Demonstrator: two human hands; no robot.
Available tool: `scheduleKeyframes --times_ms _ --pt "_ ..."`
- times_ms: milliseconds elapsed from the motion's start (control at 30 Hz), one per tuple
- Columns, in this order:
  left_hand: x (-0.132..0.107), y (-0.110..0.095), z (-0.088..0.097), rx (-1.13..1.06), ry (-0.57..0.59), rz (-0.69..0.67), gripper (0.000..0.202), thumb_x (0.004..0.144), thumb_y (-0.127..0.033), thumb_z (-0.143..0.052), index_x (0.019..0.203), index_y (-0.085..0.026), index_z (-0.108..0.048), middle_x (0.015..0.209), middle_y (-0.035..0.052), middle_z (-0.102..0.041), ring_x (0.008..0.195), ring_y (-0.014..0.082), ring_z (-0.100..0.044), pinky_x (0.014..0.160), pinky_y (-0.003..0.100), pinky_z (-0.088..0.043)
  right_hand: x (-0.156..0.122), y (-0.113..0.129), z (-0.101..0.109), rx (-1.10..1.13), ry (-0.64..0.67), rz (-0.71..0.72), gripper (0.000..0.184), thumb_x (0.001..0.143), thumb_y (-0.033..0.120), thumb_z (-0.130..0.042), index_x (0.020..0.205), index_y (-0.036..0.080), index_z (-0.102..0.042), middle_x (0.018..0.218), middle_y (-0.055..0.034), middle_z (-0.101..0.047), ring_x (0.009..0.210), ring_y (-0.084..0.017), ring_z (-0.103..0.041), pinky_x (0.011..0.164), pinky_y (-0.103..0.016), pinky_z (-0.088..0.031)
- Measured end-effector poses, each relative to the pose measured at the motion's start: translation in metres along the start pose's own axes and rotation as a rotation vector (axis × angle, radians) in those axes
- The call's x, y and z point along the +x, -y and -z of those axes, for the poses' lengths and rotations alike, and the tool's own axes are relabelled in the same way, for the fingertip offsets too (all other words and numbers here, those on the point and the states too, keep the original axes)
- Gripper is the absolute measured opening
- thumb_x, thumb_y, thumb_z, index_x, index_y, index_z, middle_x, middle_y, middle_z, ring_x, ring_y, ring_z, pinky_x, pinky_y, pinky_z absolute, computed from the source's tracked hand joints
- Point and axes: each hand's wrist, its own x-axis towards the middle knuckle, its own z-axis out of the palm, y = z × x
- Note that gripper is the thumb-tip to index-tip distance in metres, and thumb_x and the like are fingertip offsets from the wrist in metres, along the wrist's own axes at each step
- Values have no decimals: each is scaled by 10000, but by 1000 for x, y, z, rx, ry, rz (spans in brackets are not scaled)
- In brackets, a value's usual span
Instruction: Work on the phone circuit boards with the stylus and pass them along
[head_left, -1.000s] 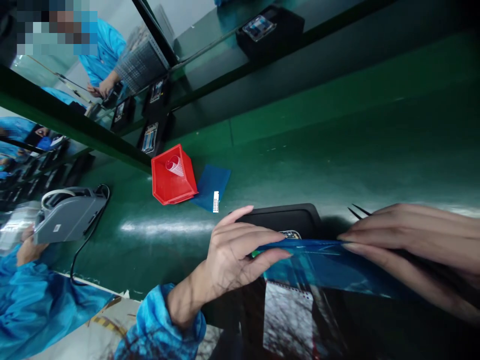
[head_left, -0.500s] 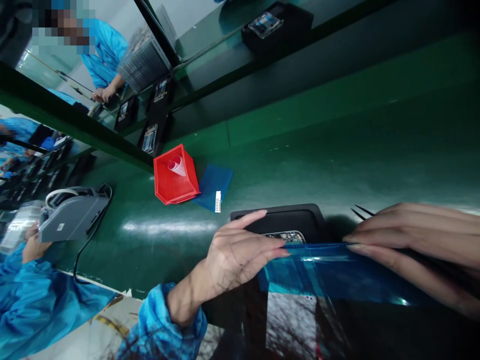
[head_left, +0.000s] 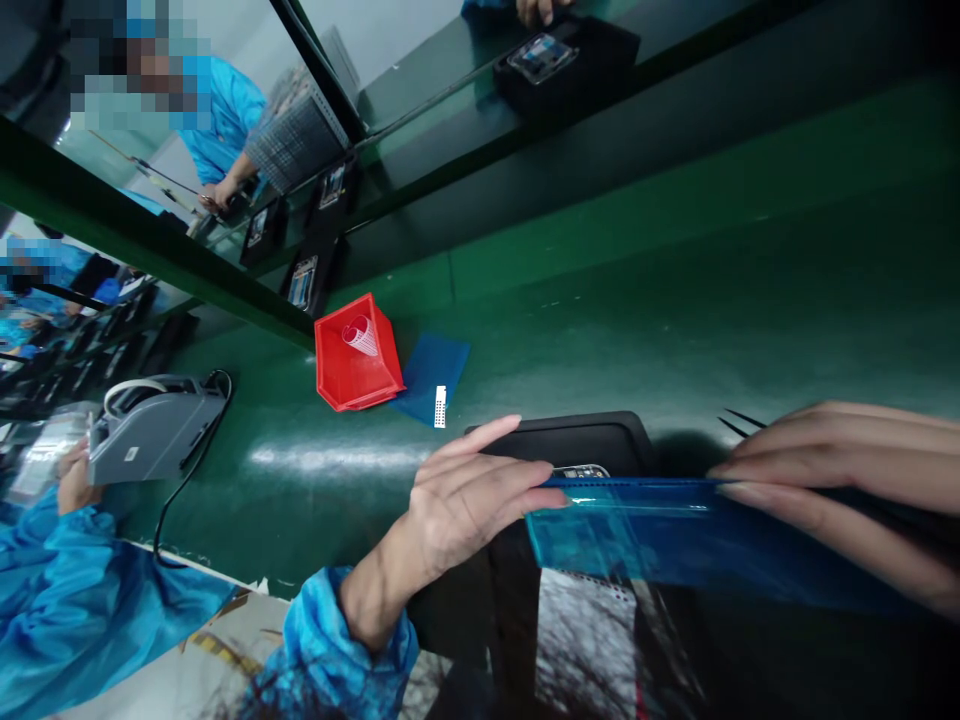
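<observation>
- The blue film sheet (head_left: pixel 675 535) is stretching between the two hands at about 5 o'clock in the view, its top edge running level and hiding most of what is lying under it.
- The green workbench (head_left: pixel 637 300) is filling the middle of the view, carrying everything else.
- The black tray (head_left: pixel 577 440) is sitting just behind the film, toward 6 o'clock, with the corner of a circuit-board device (head_left: pixel 581 470) peeking out at the film's upper edge.
- The right hand (head_left: pixel 847 480) is coming in from 3 o'clock, its fingers lying long and close together and pinching the film's right end; black tweezers (head_left: pixel 739 422) are poking out behind it, though how they are being held cannot be told.
- The left hand (head_left: pixel 465 495) is reaching from 7 o'clock, fingers spread and mostly straight, fingertips touching the film's left end.
- A grey tape dispenser (head_left: pixel 154 435) is resting at 9 o'clock, beside another person's hand (head_left: pixel 71 480).
- A red bin (head_left: pixel 354 355) is tilting at 11 o'clock, touching a loose blue sheet (head_left: pixel 439 370).
</observation>
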Motion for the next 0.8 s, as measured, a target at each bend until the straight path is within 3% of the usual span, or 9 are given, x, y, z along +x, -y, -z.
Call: scheduleKeyframes --times_ms 133,267,467,667,733,800 --pt "0 0 2 -12 52 -27 252 1074 -168 -815 1320 -162 -759 987 13 -951 710 199 -904 1120 506 -783 -5 -7 1 -33 68 95 192 1137 451 -637 1045 426 -804 951 31 -849 819 -203 -824 726 -336 -652" --pt "-2 -3 2 -6 56 -32 80 1112 -140 -743 1188 -140 -771 980 37 -952 771 185 -922 1145 474 -767 -7 -11 -3 -39 58 126 153 1124 426 -661 1068 420 -803 947 25 -845 811 -213 -823 704 -358 -651" --pt "1 -3 5 -4 28 -6 55 1110 -156 -744 1147 -155 -784 968 41 -962 765 175 -917 1130 468 -773 -5 -16 -3 -51 78 158 176 1141 446 -630 1107 418 -800 979 5 -851 829 -212 -842 691 -368 -677" --pt "10 11 17 -66 13 135 60 1104 -259 -787 1123 -274 -842 923 -30 -954 747 189 -909 1095 511 -790 10 0 6 -87 26 217 152 1157 450 -640 1142 378 -774 934 3 -870 767 -203 -858 653 -332 -700" --pt "11 15 18 -95 8 220 56 1080 -284 -830 1131 -277 -853 948 -1 -960 864 224 -936 1095 495 -787 17 10 7 -126 -4 266 152 1174 409 -626 1105 353 -749 882 15 -870 706 -185 -843 637 -309 -694" --pt "10 17 16 -140 -2 294 205 1102 -381 -806 1265 -261 -838 1065 68 -969 1003 265 -948 1032 449 -806 22 19 4 -173 -19 273 144 1178 345 -631 1071 328 -726 847 21 -864 679 -176 -831 654 -306 -695"
